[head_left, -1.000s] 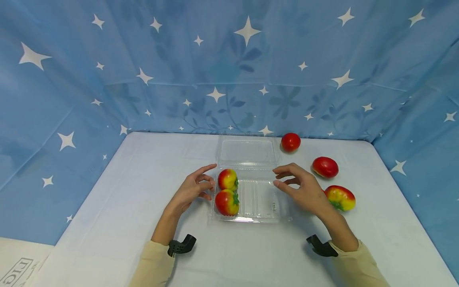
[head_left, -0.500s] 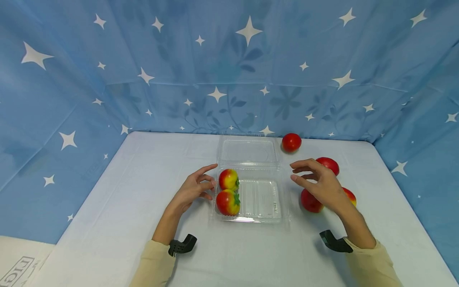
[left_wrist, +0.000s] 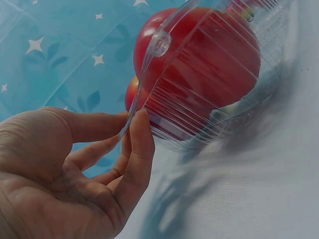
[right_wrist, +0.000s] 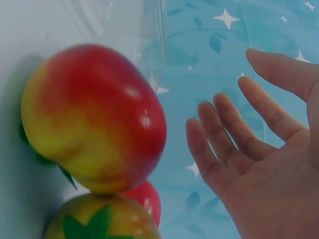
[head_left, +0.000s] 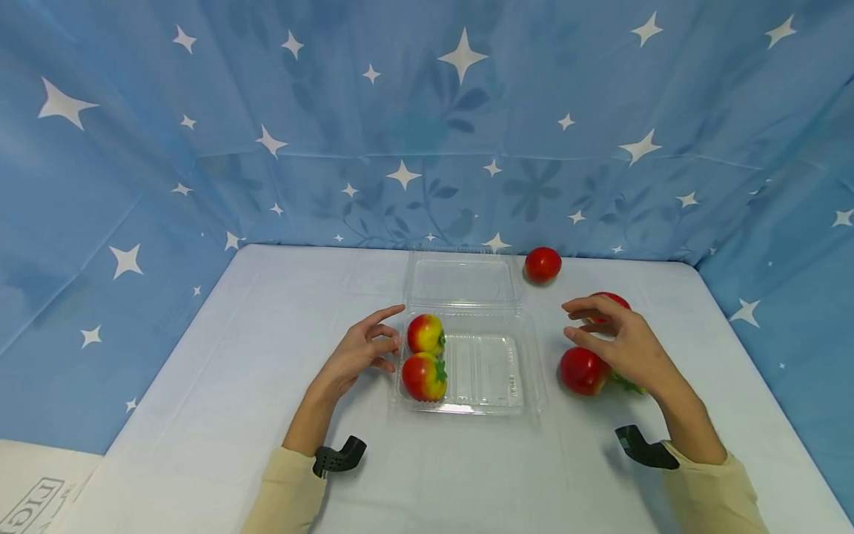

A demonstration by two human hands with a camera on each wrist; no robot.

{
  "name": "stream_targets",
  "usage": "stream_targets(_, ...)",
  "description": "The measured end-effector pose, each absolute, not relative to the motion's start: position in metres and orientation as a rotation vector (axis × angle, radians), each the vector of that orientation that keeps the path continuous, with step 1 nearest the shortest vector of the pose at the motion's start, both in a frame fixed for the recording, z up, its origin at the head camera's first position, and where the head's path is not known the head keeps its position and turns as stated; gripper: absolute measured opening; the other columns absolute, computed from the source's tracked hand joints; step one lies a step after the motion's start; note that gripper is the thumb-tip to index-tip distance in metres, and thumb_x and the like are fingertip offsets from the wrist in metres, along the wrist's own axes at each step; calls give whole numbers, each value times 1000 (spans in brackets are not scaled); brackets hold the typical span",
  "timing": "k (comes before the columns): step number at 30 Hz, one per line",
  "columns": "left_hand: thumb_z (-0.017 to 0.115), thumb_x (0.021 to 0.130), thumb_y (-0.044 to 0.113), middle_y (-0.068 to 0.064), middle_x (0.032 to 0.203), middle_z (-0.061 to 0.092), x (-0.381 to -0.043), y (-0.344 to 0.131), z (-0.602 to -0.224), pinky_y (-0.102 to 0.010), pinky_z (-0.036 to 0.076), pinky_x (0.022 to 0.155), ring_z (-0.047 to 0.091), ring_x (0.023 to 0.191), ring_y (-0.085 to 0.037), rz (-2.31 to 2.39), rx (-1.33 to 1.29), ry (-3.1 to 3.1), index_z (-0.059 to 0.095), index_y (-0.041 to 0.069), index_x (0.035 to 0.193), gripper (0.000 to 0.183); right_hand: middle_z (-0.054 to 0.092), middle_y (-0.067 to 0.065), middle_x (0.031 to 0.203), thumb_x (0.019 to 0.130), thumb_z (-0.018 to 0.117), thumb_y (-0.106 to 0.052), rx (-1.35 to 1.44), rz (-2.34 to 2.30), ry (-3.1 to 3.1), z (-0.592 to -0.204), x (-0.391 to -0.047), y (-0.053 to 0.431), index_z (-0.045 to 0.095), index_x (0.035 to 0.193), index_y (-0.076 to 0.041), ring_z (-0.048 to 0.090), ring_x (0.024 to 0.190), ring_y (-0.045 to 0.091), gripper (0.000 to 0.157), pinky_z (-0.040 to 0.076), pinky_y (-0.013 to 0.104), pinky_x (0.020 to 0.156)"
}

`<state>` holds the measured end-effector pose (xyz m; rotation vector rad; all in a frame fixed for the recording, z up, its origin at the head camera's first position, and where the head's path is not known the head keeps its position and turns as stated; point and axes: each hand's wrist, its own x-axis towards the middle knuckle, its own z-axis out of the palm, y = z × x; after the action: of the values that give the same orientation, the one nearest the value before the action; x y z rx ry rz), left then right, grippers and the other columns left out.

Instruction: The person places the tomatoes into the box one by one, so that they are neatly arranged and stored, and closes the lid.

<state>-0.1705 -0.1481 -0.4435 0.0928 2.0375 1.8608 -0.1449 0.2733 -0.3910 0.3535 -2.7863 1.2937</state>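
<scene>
In the head view a clear plastic clamshell box (head_left: 482, 374) lies with its lid (head_left: 460, 282) folded back. Two red-and-yellow toy fruits with green leaf tops, a rear one (head_left: 422, 334) and a front one (head_left: 422, 377), sit along its left side. My left hand (left_wrist: 75, 169) pinches the box's left rim between thumb and finger. Over the fruits at the right hovers my right hand (head_left: 620, 337), fingers loosely bent and holding nothing. Just below it is a red fruit (head_left: 580, 371); a large red-and-yellow fruit (right_wrist: 94, 119) fills the right wrist view, apart from the fingers.
A red fruit (head_left: 543, 265) lies behind, right of the lid. Another red fruit (head_left: 612, 298) is partly covered by my right hand. Green leaves (head_left: 629, 383) of a further fruit show under the wrist. A blue starry curtain (head_left: 333, 126) encloses the white table (head_left: 293, 297).
My right hand has moved right, from above the box's right side to over the loose fruits, uncovering a red fruit and covering others. My left hand stays at the box rim.
</scene>
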Motion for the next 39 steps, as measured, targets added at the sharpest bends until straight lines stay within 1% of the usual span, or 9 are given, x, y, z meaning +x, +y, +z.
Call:
stream_targets(4,66,101,12,-6,106,59,-170,-150,-444,-26,63,66,63,86,-21,1859,89,2036,45,19,158,61,65,9,132,97,75,-24,340,1241,-2821,-390,-145,280,65,134,-14,63,109,7,40,48,4,87)
stream_targets(6,66,101,12,-7,106,59,-169,-151,-444,-26,63,66,64,86,-22,1857,82,2039,45,20,158,61,65,10,134,97,75,-24,343,1221,-2831,-389,-144,283,64,134,-14,59,113,10,40,46,3,87)
stream_targets(7,66,101,12,-7,106,59,-169,-151,-444,-26,63,66,64,86,-22,1856,78,2042,45,20,158,61,64,10,135,97,75,-24,346,1218,-2832,-389,-144,285,64,134,-14,58,114,9,40,46,3,87)
stream_targets(11,66,101,12,-7,105,60,-169,-152,-444,-26,63,67,64,85,-21,1853,74,2046,45,20,158,61,62,8,134,96,75,-22,348,1240,-2829,-390,-143,291,64,133,-15,55,108,-5,39,51,6,84)
stream_targets(14,66,101,12,-7,105,59,-169,-152,-444,-26,63,66,64,85,-20,1857,79,2043,45,20,158,61,61,8,133,96,76,-21,342,1244,-2832,-391,-142,295,64,133,-15,54,107,-8,40,53,8,82)
stream_targets(25,66,101,12,-5,103,59,-170,-150,-446,-25,63,66,64,85,-21,1866,81,2018,44,19,159,62,61,7,132,92,79,-17,371,1187,-2837,-395,-140,310,65,133,-12,49,108,-13,44,43,0,89)
stream_targets(29,67,101,13,-5,103,60,-171,-148,-447,-25,63,66,63,86,-22,1873,87,2017,45,20,158,62,58,11,136,91,80,-14,358,1204,-2841,-395,-139,320,63,136,-10,49,110,-11,48,45,-1,87)
stream_targets(34,67,100,12,-5,104,60,-171,-147,-447,-25,63,66,63,87,-21,1855,82,2020,46,21,158,62,55,15,141,89,82,-16,327,1202,-2892,-398,-134,331,61,138,-9,49,112,-8,54,48,3,83)
stream_targets(39,68,100,13,-5,103,61,-171,-150,-446,-26,63,66,63,86,-22,1852,69,2036,46,22,158,62,56,9,137,88,82,-12,380,1239,-2862,-404,-135,338,62,136,-9,50,115,-11,53,48,1,85)
